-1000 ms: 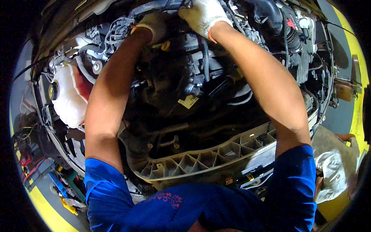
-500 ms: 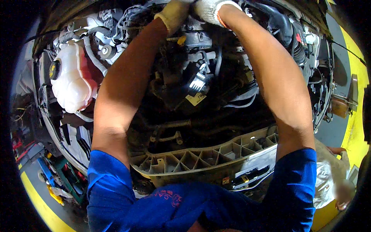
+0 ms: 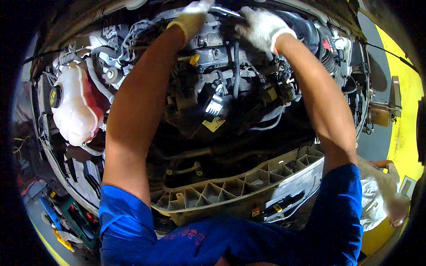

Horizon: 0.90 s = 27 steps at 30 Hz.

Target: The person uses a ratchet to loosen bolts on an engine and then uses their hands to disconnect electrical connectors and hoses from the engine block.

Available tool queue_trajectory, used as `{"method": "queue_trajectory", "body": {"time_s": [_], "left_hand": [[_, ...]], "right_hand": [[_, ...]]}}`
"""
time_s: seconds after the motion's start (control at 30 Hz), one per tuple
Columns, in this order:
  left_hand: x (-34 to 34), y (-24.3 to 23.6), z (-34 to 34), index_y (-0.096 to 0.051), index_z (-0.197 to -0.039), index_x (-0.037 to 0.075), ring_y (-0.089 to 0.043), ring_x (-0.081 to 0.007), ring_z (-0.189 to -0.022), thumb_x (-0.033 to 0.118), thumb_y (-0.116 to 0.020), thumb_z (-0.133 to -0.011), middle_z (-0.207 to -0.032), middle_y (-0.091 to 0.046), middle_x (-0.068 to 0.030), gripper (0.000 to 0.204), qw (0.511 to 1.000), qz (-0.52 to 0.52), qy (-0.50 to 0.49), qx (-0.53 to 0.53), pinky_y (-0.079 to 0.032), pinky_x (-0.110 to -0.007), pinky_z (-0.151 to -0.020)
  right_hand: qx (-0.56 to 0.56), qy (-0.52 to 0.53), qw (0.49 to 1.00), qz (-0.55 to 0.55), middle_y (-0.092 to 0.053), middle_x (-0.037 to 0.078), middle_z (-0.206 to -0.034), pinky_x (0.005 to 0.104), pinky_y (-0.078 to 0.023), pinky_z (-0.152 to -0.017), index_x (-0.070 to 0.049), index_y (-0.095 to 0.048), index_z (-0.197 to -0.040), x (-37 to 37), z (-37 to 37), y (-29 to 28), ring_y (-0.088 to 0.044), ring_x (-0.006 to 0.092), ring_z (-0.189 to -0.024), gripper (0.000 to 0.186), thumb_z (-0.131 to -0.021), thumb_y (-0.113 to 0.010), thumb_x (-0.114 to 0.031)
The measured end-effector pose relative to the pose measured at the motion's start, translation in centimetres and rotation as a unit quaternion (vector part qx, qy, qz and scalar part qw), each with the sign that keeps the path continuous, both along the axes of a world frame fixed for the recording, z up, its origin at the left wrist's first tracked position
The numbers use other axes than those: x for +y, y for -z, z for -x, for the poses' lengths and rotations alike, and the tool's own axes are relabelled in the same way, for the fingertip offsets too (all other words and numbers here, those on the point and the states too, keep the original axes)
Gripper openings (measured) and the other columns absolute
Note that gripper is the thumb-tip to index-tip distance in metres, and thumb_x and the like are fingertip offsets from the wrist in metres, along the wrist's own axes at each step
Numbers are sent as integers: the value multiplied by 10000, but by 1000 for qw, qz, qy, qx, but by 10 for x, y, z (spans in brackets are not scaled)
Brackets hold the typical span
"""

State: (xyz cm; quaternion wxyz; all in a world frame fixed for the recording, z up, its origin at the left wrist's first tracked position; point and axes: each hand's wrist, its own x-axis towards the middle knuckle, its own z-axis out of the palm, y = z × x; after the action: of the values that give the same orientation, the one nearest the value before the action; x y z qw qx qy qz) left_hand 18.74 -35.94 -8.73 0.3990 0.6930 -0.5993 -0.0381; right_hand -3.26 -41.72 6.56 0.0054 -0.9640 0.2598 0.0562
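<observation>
Both my hands wear white knitted gloves and reach to the far side of a car's engine bay. My left hand [image 3: 193,20] is at the top edge over the engine [image 3: 215,55], with its fingers bent and partly hidden. My right hand [image 3: 264,30] is curled at the right end of a shiny metal bar [image 3: 225,11], which spans the gap between the hands. Where the bar's left end meets my left hand I cannot make out what the fingers grip. Below the hands run a ribbed black hose [image 3: 236,66] and a yellow dipstick handle [image 3: 194,60].
A white coolant tank [image 3: 73,111] with a black cap stands at the left. A ribbed front crossmember [image 3: 239,186] lies near my body. A black intake duct [image 3: 306,33] curves at the right. Tools in a green tray [image 3: 75,217] and another person [image 3: 377,199] are beyond the car.
My hands, close together before, are now farther apart, the right one shifted right and nearer. The metal bar between them has come into sight. The whole view has shifted slightly.
</observation>
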Motion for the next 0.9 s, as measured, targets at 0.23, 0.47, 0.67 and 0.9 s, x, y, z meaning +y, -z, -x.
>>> {"method": "queue_trajectory", "body": {"time_s": [0.23, 0.47, 0.67, 0.9], "left_hand": [[0, -28, 17, -701, -1099, 16, -652, -409, -1057, 392, -396, -1063, -1075, -712, -243, 485, 984, -69, -47, 157, -484, -492, -891], [-10, -16, -36, -685, -1021, 51, -722, -354, -934, 155, -589, -924, -967, -721, -193, 171, 914, -132, -122, -363, -576, -520, -819], [-37, -57, 34, -814, -1016, 168, -761, -292, -977, 267, -645, -909, -1029, -782, -110, 223, 869, -316, -231, -301, -599, -415, -826], [-49, -51, 54, -800, -882, 128, -744, -325, -842, 349, -587, -954, -884, -767, -115, 315, 898, -255, -269, -237, -539, -479, -722]], "right_hand": [[-24, 41, 998, -45, -709, 277, -1003, 529, -533, -910, -44, -578, -1266, 37, 22, 1, -679, 462, -993, 378, -979, -561, -290], [-53, 61, 997, 15, -740, 207, -1070, 486, -543, -903, -101, -767, -1061, -38, -16, -7, -694, 408, -1039, 454, -921, -629, -510], [-197, 77, 956, 204, -701, 191, -1246, 513, -494, -1014, -89, -735, -1158, -39, -6, 23, -649, 381, -1194, 405, -876, -708, -378], [9, 83, 991, -108, -714, 275, -1145, 463, -519, -976, 8, -705, -1183, -31, 30, -17, -674, 413, -1114, 613, -920, -648, -542]]}}
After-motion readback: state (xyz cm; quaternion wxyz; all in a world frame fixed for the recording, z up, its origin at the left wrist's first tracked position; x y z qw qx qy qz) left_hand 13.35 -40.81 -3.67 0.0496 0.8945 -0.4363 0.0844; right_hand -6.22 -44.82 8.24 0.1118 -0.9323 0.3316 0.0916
